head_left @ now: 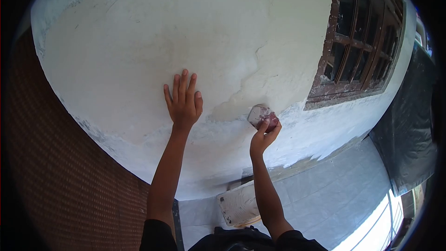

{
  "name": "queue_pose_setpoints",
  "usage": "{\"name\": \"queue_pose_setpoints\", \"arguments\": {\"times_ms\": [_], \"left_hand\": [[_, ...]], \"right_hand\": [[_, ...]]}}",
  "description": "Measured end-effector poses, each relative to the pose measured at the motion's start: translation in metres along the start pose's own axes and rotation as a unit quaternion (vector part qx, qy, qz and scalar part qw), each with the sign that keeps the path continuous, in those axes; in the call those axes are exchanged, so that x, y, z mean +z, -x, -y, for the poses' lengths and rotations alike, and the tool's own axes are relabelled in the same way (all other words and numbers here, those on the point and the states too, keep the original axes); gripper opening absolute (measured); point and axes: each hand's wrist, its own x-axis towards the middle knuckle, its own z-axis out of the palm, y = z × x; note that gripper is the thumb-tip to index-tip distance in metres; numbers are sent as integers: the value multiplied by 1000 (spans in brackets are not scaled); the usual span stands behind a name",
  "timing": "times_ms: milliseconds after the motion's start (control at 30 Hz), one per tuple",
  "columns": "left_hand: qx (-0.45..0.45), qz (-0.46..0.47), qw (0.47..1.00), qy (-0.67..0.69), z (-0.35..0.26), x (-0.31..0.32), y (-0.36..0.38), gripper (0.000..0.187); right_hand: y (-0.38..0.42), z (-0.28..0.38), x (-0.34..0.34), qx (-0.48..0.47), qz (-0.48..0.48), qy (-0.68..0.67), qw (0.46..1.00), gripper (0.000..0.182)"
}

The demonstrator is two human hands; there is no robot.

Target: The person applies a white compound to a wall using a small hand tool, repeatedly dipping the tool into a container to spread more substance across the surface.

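Observation:
My left hand [184, 103] lies flat against the whitish wall [153, 51], fingers spread and nothing held. To its right and a little lower, my right hand [265, 138] grips a dark-red pad smeared with white [263, 117]. The pad is pressed to the wall or very close to it; its exact kind I cannot make out. Just left of the pad, the wall's coating shows an irregular edge between a whiter area and a beige patch [237, 104]. Chalky white smears run along the lower wall.
A brown wooden window [353, 51] with white specks is at the upper right. Woven brown matting [79, 167] borders the left. Below, a stained white slab-like object [239, 206] stands over the grey tiled floor [320, 195]. A dark sheet [404, 125] hangs at the far right.

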Motion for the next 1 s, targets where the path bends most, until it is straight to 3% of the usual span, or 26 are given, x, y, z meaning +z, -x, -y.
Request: {"name": "queue_pose_setpoints", "arguments": {"times_ms": [67,200,267,333,400,500,533,633,667,733,800,867,933,1000], "left_hand": [[0,1,1000,-6,-1,0,0,44],[-4,6,1000,9,-3,0,2,44],[3,-1,1000,3,0,1,1,45],[1,0,1000,0,-1,0,1,45],[-3,3,1000,-1,0,0,0,45],[-2,3,1000,6,-3,-1,1,45],[-2,2,1000,6,-2,0,1,45],[-1,3,1000,4,-1,1,2,45],[-3,6,1000,2,-1,1,2,45],[-5,2,1000,2,-1,1,0,45],[-8,5,1000,9,-2,0,2,45],[-5,0,1000,9,-1,1,2,45],[-8,5,1000,6,-2,0,2,45],[-7,9,1000,2,0,-1,0,45]], "right_hand": [[4,-4,-1,-17,-3,-69,997,28],[22,-30,-2,-241,232,126,934,28],[11,-28,3,-90,119,65,987,32],[-6,-11,-1,39,-33,-31,998,32],[-5,-6,-4,8,-13,-108,994,27],[13,-30,-8,-199,221,59,953,24],[11,-33,-5,-244,232,108,935,24],[-9,-20,2,3,30,-32,999,24],[-15,-20,2,9,-29,-82,996,24],[-7,-16,0,-8,61,-117,991,25],[0,-24,-4,-238,200,68,948,26],[-2,-28,-5,-218,240,94,941,27],[-7,-12,4,6,27,-39,999,26],[-5,-8,4,50,-15,-93,994,28]]}}
